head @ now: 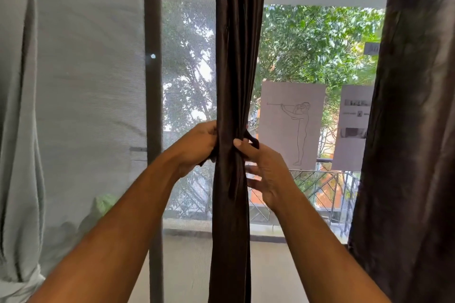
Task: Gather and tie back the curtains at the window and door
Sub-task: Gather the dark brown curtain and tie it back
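1. Head view: I see a glass door onto a balcony railing point(320, 187), a mesh screen point(98, 81) at left and trees outside.
2. I count two dark curtains: a gathered curtain point(236, 56) at centre and a loose curtain point(413, 130) at right; two paper sheets point(290, 125) are on the glass.
3. My left hand point(197, 147) grips the bundle; my right hand point(266, 174) pinches the tie strip point(252, 141) with its thumb, fingers spread.

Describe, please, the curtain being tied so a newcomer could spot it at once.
Find the glass door with papers taped on it. The gathered dark curtain hangs in the middle, left of the looser dark curtain. Only it is bunched narrow, with the left hand and right hand at it.
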